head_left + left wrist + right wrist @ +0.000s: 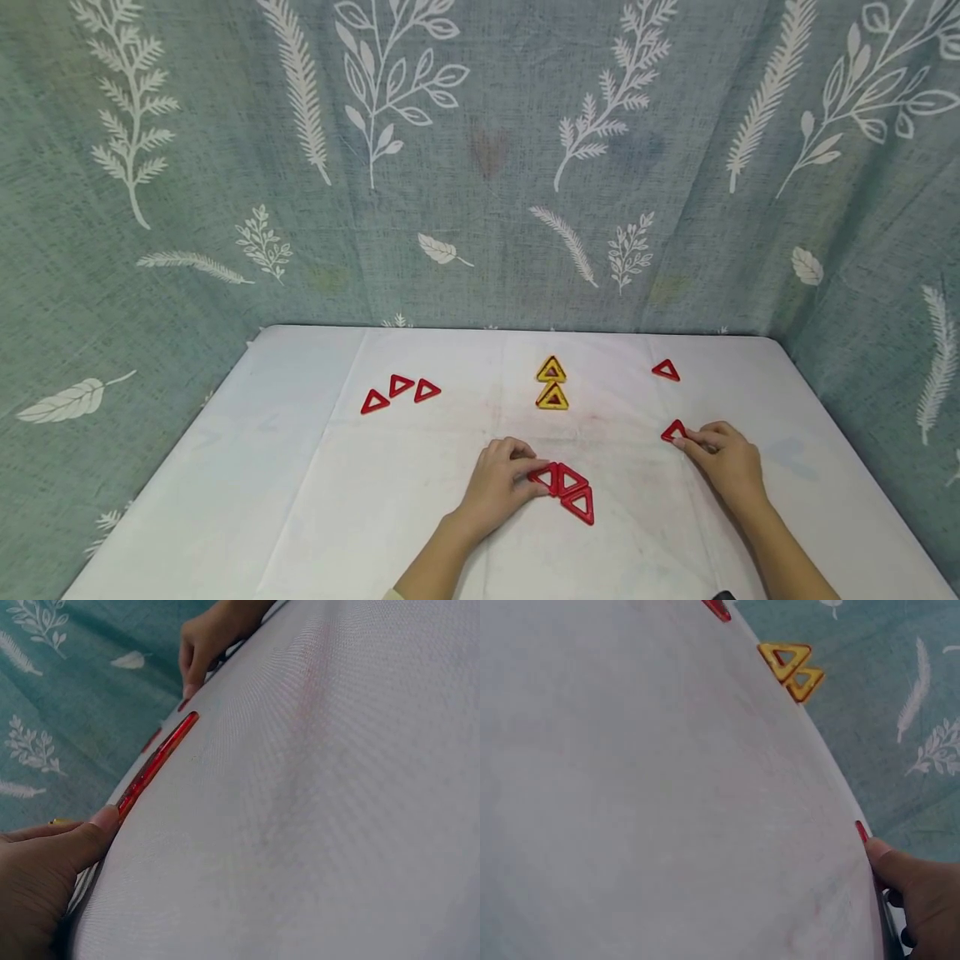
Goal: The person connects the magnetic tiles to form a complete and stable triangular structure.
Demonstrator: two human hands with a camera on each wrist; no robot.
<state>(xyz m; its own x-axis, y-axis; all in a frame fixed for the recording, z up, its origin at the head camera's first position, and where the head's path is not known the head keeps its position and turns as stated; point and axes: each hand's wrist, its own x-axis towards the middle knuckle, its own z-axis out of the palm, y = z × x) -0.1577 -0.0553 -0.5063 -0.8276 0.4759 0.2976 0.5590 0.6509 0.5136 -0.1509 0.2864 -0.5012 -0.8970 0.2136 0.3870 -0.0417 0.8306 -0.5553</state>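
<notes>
Three red triangle tiles [573,482] lie joined edge to edge near the front middle of the table. My left hand [501,477] pinches the leftmost tile of that group between thumb and fingers; in the left wrist view the left thumb [101,825] presses on the near end of the red row [157,766]. Over to the right, my right hand [726,465] pinches a single red triangle tile [667,435] by its right side. Only a thin red edge [861,831] of that tile shows beside the thumb in the right wrist view.
Two yellow triangles [552,406] stand point to base at the back middle, also seen as yellow frames [804,684] in the right wrist view. Several loose red triangles remain: three at the back left [401,385], one at the back right [666,379]. A patterned curtain [495,250] borders the white table [360,500].
</notes>
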